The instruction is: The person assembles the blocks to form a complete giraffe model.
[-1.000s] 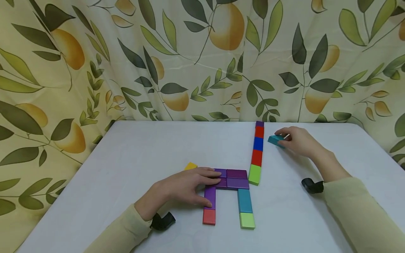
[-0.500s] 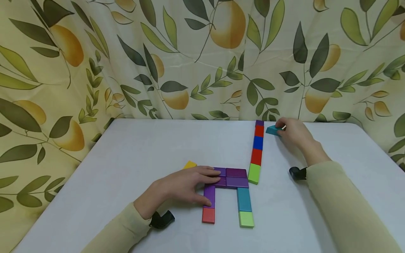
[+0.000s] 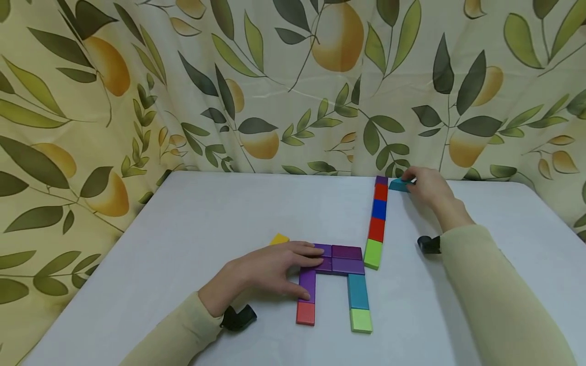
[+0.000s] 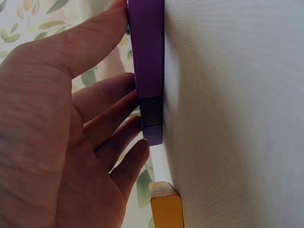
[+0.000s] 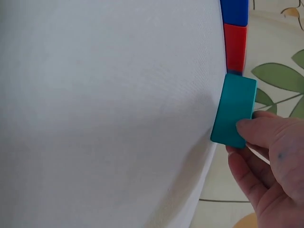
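Note:
Between thumb and fingers, my right hand (image 3: 431,190) pinches a teal block (image 5: 233,109) at the table's far edge. This block sits right of the purple block (image 3: 381,180) that ends a long column; whether they touch I cannot tell. Down the column come a red block (image 3: 380,192), a blue block (image 3: 379,209), another red one and a lime block (image 3: 373,254). My left hand (image 3: 274,269) rests its extended fingers on the purple blocks (image 3: 348,266) of a flat shape, its thumb on the purple leg block (image 3: 307,283). The hand partly covers that shape.
Below the purple leg block lies a coral-red block (image 3: 305,313). The other leg has a teal block (image 3: 358,291) and a light-green block (image 3: 361,321). A yellow block (image 3: 279,239) peeks out behind the left hand. A fruit-patterned curtain (image 3: 293,101) hangs behind the white table (image 3: 220,213).
My right hand has carried the teal block away from me, toward the far table edge and the column's far end. The left hand stays in place on the purple blocks.

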The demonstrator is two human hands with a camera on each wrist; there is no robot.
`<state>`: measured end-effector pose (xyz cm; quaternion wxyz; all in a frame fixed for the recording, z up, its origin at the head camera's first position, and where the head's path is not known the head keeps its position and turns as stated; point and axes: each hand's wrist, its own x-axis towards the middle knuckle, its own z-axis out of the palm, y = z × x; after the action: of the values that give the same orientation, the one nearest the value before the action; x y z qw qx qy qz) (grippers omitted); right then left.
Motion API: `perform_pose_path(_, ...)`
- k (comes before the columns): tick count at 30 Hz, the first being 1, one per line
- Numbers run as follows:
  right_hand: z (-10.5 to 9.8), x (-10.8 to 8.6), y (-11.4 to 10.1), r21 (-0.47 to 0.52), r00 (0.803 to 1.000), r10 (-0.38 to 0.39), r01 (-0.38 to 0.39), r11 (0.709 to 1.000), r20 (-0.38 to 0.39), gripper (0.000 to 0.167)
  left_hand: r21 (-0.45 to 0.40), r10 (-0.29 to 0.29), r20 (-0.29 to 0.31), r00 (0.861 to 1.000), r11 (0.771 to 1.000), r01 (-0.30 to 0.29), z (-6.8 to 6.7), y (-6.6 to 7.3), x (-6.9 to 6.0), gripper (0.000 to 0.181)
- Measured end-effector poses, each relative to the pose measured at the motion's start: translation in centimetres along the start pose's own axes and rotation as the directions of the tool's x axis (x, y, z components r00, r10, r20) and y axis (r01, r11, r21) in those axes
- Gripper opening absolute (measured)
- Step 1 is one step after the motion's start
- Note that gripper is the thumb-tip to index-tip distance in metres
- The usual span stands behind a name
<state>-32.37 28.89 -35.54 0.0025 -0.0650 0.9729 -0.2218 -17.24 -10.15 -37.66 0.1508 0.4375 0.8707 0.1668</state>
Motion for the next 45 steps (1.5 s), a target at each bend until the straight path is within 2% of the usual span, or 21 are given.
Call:
perform_pose_path(7, 0.11, 0.31, 0.14, -0.024, 1.000, -0.007, 0.007, 1.000, -0.021, 0.027, 0.001, 0.002, -0.001, 1.000, 1.000, -0.002, -0.02, 0.06, 0.04, 0.072)
perform_pose_path(30, 0.25, 0.50, 0.17, -0.007, 1.000, -0.005, 0.005, 1.000, 0.003, 0.028, -0.009, -0.013, 0.001, 1.000, 1.000, 0.013, 0.18, 0.10, 0.01, 0.072)
perform_pose_path(45, -0.45, -0.19, 0.05, 0.024, 1.000, -0.014, 0.014, 1.000, 0.008, 0.033, 0.009, -0.019, 0.010, 1.000, 1.000, 0.019, -0.03, 0.14, 0.09, 0.072)
